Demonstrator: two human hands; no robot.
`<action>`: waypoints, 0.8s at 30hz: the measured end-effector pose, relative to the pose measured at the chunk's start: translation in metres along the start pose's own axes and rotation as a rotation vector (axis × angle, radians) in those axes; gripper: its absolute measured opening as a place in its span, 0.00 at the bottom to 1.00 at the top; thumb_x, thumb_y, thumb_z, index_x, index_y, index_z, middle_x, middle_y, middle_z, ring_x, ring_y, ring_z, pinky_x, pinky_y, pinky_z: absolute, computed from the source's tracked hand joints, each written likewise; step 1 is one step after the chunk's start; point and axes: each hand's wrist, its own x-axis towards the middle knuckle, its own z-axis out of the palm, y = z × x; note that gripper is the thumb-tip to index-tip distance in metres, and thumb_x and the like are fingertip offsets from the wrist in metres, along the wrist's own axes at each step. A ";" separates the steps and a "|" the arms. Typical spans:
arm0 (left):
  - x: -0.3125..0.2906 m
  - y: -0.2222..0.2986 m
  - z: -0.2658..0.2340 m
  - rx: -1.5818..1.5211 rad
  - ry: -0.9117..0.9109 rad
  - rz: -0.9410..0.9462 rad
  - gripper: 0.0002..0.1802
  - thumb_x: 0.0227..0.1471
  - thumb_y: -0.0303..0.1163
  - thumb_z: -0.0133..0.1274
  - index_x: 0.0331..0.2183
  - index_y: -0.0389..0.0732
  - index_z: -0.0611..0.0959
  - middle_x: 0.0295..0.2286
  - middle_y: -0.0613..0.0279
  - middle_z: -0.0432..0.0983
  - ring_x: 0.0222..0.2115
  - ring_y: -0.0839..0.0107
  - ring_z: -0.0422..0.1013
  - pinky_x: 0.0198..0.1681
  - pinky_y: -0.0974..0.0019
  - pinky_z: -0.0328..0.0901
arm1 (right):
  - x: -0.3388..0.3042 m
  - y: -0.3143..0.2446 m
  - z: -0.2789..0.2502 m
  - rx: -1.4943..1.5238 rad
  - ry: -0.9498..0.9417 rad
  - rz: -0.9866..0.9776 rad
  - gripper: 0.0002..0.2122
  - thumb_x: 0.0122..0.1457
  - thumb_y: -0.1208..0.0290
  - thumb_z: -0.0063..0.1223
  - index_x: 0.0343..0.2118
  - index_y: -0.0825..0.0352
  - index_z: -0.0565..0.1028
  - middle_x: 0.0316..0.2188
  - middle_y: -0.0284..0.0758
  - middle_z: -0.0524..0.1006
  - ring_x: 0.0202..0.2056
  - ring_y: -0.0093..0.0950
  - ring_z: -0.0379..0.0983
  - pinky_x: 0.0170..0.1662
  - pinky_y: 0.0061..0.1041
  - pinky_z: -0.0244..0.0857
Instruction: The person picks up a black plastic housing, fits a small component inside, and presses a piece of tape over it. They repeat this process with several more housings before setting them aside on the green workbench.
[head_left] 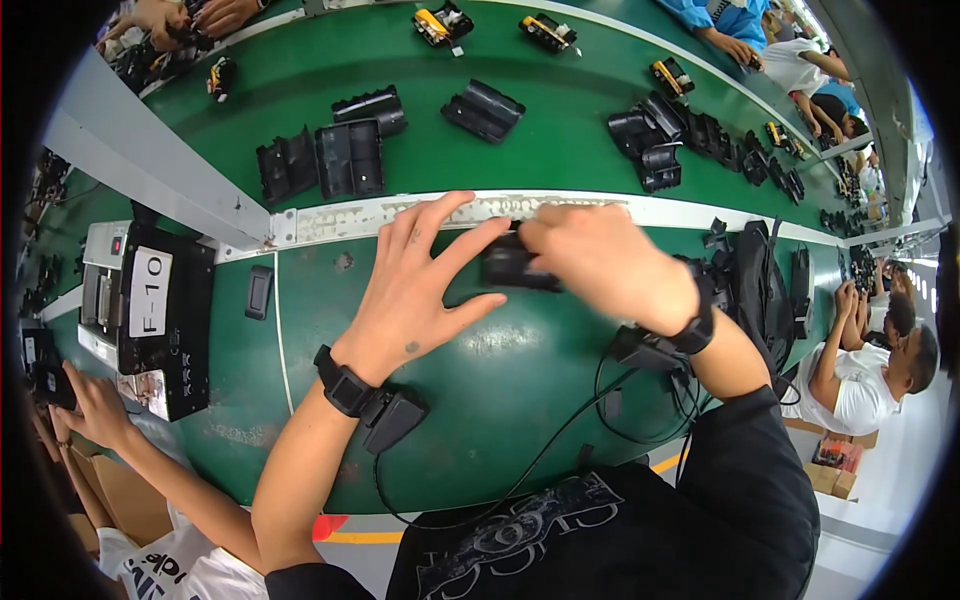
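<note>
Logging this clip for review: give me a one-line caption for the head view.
Both hands, left hand and right hand, grip a small black part over a green bench.

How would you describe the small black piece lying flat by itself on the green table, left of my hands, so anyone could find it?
Start at the black box with a white label on the left of the green table. Just right of it lies a small black rectangular piece, flat and alone, beside a thin white line. Unlike the bulkier black housings beyond the grey rail, it is slim and single.

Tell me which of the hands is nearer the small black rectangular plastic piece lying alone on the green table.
Left. The left hand is just right of the small black rectangular plastic piece; the right hand lies farther right.
</note>
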 end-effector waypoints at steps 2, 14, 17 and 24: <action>-0.003 0.001 0.000 -0.036 0.151 -0.041 0.28 0.51 0.43 0.71 0.53 0.48 0.85 0.56 0.60 0.73 0.58 0.53 0.67 0.59 0.48 0.62 | -0.005 0.022 -0.011 -0.058 -0.020 0.070 0.09 0.57 0.68 0.67 0.37 0.65 0.80 0.35 0.40 0.81 0.41 0.45 0.80 0.43 0.43 0.74; -0.001 -0.007 -0.001 -0.025 0.083 -0.035 0.18 0.56 0.35 0.68 0.48 0.44 0.86 0.43 0.63 0.80 0.46 0.59 0.74 0.51 0.54 0.66 | 0.096 0.079 0.019 -0.019 0.363 0.259 0.15 0.64 0.63 0.63 0.51 0.61 0.82 0.42 0.40 0.82 0.43 0.44 0.81 0.45 0.42 0.76; -0.002 -0.005 0.000 -0.013 0.056 -0.025 0.15 0.55 0.32 0.68 0.45 0.44 0.87 0.42 0.63 0.81 0.45 0.59 0.74 0.49 0.56 0.66 | 0.101 0.078 0.035 0.008 0.378 0.223 0.14 0.63 0.65 0.64 0.49 0.61 0.82 0.41 0.39 0.81 0.44 0.43 0.80 0.45 0.42 0.77; -0.003 -0.006 0.000 0.011 0.037 -0.006 0.10 0.57 0.32 0.66 0.42 0.44 0.86 0.40 0.67 0.79 0.42 0.62 0.73 0.46 0.56 0.65 | 0.088 0.067 0.040 -0.064 0.429 0.024 0.09 0.61 0.69 0.63 0.44 0.62 0.82 0.36 0.37 0.79 0.45 0.41 0.79 0.43 0.42 0.77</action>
